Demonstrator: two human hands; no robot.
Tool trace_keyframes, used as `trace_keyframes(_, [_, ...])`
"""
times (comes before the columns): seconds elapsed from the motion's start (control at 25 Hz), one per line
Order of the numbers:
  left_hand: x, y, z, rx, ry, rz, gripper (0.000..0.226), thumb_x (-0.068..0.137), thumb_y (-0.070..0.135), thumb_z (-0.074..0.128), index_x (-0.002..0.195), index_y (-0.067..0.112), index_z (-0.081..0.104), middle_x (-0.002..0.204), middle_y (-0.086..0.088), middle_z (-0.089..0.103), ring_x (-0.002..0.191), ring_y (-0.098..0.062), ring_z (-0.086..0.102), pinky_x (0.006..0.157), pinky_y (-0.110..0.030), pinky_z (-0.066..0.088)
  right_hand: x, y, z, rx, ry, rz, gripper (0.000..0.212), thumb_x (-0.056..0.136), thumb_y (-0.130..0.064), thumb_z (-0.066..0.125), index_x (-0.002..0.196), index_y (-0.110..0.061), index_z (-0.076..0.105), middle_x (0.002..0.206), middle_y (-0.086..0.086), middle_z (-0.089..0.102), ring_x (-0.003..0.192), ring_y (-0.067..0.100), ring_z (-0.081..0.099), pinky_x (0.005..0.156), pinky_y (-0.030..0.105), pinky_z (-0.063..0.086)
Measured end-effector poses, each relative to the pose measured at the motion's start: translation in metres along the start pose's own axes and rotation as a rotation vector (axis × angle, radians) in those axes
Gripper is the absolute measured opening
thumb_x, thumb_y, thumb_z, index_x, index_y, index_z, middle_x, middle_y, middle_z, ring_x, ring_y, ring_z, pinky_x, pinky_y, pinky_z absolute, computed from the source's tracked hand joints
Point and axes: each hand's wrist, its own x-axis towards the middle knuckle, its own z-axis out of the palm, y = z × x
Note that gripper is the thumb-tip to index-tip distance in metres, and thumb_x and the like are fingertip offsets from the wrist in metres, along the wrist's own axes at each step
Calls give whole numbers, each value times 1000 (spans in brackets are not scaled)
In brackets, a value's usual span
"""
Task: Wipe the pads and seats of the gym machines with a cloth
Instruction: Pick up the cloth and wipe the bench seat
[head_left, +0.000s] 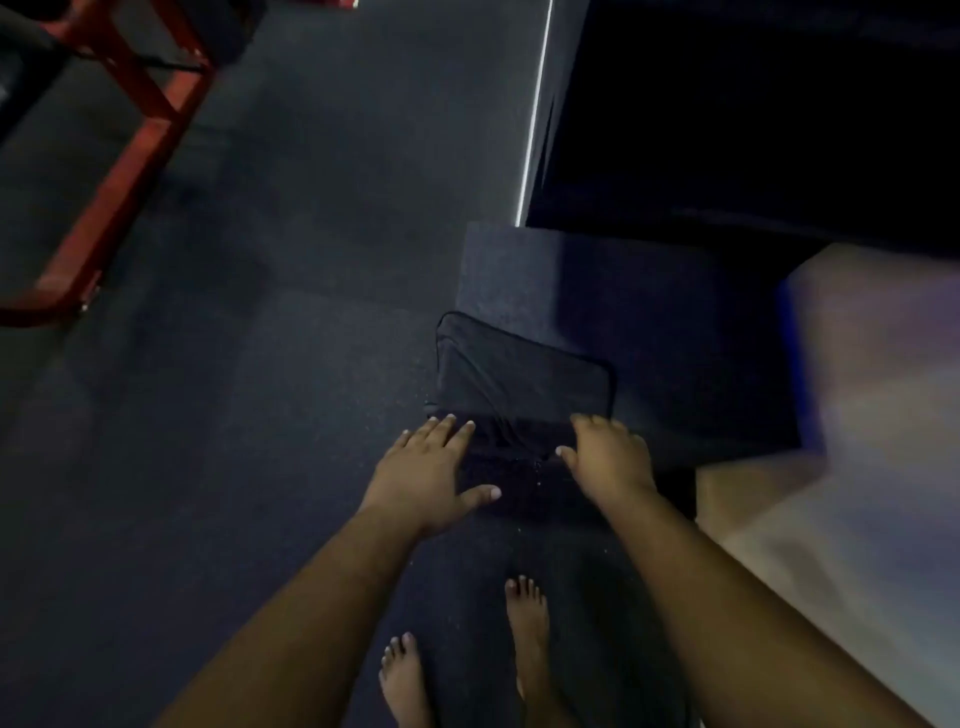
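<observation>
A dark cloth (519, 379) with a stitched border lies on the dim floor, its far part leaning against a low raised step (623, 280). My left hand (434, 467) reaches its near left corner with fingers straight and spread, the fingertips touching the edge. At the near right corner, my right hand (605, 457) has its fingers bent down over the cloth's edge and the thumb sticking out to the left. The fingertips are hidden. No pad or seat is plainly visible in this dark view.
A red metal machine frame (130, 156) stands at the upper left. A tall dark block (753, 114) with a bright strip (535, 104) along its edge rises behind the step. A pale blurred surface (857, 441) fills the right. My bare feet (524, 623) stand below.
</observation>
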Motion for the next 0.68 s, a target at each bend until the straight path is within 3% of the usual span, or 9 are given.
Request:
trace_keyframes(0.16, [61, -9, 30, 8, -8, -29, 97, 88, 82, 37, 162, 28, 5, 171, 0, 6, 157, -19, 3, 127, -43, 10, 60, 21, 40, -116, 17, -36, 44, 96, -43, 62, 132, -19, 54, 126, 3, 60, 116, 23, 56, 92, 38, 45])
trace_keyframes(0.36, [88, -15, 51, 11, -31, -66, 97, 88, 82, 37, 162, 29, 3, 171, 1, 5, 157, -18, 3, 128, -42, 9, 89, 37, 62, -134, 81, -117, 7, 93, -18, 66, 100, -19, 67, 100, 2, 64, 94, 23, 62, 78, 36, 45])
trace_keyframes(0.44, [88, -15, 50, -4, -27, -85, 97, 88, 82, 37, 162, 29, 3, 171, 2, 5, 157, -19, 4, 128, -42, 9, 92, 38, 61, -138, 59, -173, 12, 93, -10, 62, 95, -20, 67, 97, -1, 65, 92, 20, 60, 76, 34, 42])
trace_keyframes(0.68, [42, -5, 16, -59, -21, -163, 98, 88, 82, 37, 162, 28, 4, 171, 1, 6, 157, -18, 4, 127, -43, 11, 56, 9, 1, 158, 152, -263, 10, 96, -27, 61, 101, -19, 65, 98, -1, 67, 94, 23, 60, 78, 38, 45])
